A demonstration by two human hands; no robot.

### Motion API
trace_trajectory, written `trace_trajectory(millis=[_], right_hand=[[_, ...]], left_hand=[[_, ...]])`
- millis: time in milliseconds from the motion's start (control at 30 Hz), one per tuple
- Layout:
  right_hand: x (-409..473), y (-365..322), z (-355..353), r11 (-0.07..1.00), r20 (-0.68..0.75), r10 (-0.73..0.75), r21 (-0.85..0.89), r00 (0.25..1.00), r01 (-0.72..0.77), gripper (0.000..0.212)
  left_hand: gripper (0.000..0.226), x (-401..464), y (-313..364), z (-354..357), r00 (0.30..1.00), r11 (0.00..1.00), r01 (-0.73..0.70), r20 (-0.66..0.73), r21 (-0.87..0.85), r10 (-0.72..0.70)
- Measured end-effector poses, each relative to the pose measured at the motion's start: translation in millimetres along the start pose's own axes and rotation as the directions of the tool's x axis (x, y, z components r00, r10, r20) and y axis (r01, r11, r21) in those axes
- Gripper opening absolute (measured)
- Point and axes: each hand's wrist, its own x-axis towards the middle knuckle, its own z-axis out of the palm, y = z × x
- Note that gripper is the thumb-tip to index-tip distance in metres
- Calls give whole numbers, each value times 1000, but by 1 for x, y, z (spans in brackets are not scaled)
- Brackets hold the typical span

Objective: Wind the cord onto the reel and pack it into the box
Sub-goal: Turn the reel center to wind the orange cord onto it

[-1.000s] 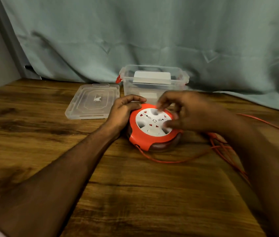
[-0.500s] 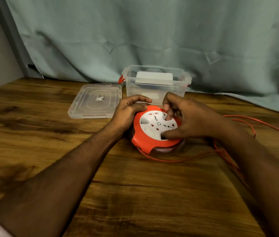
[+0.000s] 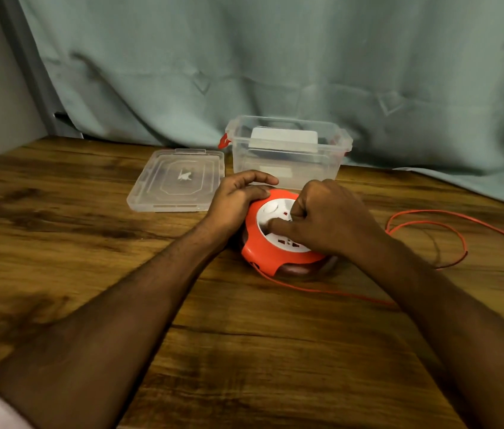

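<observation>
An orange reel (image 3: 263, 247) with a white socket face lies flat on the wooden table (image 3: 89, 243). My left hand (image 3: 236, 198) grips its far-left rim. My right hand (image 3: 326, 218) rests on the white face, fingers curled and pressed into it. A thin orange cord (image 3: 430, 239) runs out from under the reel's front edge, passes beneath my right forearm and loops loosely on the table to the right. The clear plastic box (image 3: 287, 164) stands open just behind the reel.
The box's clear lid (image 3: 179, 181) lies flat to the left of the box. A pale green curtain (image 3: 275, 63) hangs behind the table. A red latch (image 3: 222, 141) shows on the box's left end.
My right hand has turned on the white face, its fingers moving round from the far side toward the left. The loose cord on the right has shifted into a wider loop.
</observation>
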Motion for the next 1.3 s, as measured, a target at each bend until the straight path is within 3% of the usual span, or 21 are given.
trace_trajectory(millis=[133,200,233,300,400,500,600,733,933,1133,1300], right_hand=[[0,3,-1,996,-4,-80,29,997,80,48],[-1,9,-11,982,-3,-139,126,990,138,19],[0,12,-17,965,16,-190,188,982,184,21],[1,23,-25,929,128,-284,283,950,239,53],[3,34,-29,924,247,-271,338,931,179,76],[2,38,-32,940,255,-221,314,941,136,91],[0,38,-37,965,316,-152,250,937,73,95],[-2,33,-37,971,285,-134,231,949,67,84],[-3,25,-35,994,234,-63,104,970,40,47],[0,15,-24,999,178,-2,36,984,-5,62],[1,8,-25,999,208,-33,17,977,31,59]], left_hand=[[27,-1,2,-1,1000,1000,3,8,7,-3],[27,-1,3,-1,1000,1000,-3,14,4,2],[26,-2,3,-1,1000,1000,-6,14,5,6],[26,-3,4,-1,1000,1000,-9,13,12,9],[26,-3,5,0,1000,1000,-4,15,28,4],[27,-5,6,0,1000,999,-10,29,34,9],[28,-5,6,0,999,999,-15,32,36,13],[27,-5,7,1,1000,999,-14,24,51,12],[26,-3,4,1,1000,999,11,20,47,-12],[27,-3,5,1,1000,999,16,13,46,-17],[27,-5,6,1,1000,999,8,29,38,-9]])
